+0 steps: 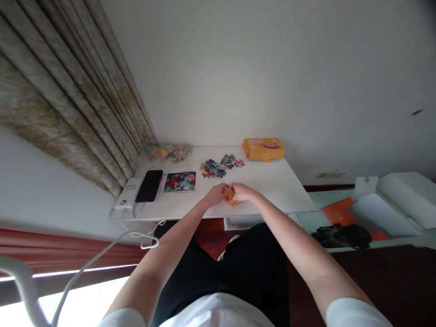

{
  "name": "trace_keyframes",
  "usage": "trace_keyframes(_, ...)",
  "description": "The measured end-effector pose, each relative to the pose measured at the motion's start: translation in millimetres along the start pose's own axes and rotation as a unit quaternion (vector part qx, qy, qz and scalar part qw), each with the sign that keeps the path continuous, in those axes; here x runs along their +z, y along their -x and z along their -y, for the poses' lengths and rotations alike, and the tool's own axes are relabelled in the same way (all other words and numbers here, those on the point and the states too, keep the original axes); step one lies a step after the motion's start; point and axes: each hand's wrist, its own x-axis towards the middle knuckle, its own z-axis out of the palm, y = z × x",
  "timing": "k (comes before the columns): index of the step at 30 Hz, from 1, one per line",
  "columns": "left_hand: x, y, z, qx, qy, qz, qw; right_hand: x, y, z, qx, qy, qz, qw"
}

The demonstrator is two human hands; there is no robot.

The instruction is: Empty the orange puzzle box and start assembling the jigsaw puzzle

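Both forearms extended from near edge toward white table. Left hand and right hand meeting at table front, fingers closed together on small orange piece; exact shape too small to tell. Best handled low over tabletop, grip light, edges kept visible. Beyond: loose puzzle pieces, picture card, black phone, orange box at wall.

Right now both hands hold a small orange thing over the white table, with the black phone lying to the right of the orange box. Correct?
Not quite. The black phone lies left of the orange box, near the curtain, as the head view shows. Both hands do hold the small orange thing over the white table.
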Motion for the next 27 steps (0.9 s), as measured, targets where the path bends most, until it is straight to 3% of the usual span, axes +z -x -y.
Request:
trace_keyframes(11,19.5,-7,13,0.04,0.196,-0.045,0.979,11,4,-12,-0.012,-0.151,-0.063,0.987)
trace_keyframes(15,30.1,-14,16,0.066,0.214,-0.094,0.97,17,0,-25,-0.045,-0.225,-0.087,0.969)
trace_keyframes(20,31.2,-22,14,0.099,0.181,-0.188,0.96,20,-7,-36,-0.116,-0.313,-0.137,0.932)
trace_keyframes(22,25.6,-24,15,0.129,0.141,-0.22,0.957,19,-11,-40,-0.124,-0.31,-0.215,0.918)
trace_keyframes(25,14.3,-21,21,0.156,0.003,-0.293,0.943,20,-18,-46,-0.118,-0.242,-0.35,0.897)
trace_keyframes(27,7.3,-16,27,0.139,-0.1,-0.322,0.931,24,-24,-49,-0.117,-0.181,-0.387,0.897)
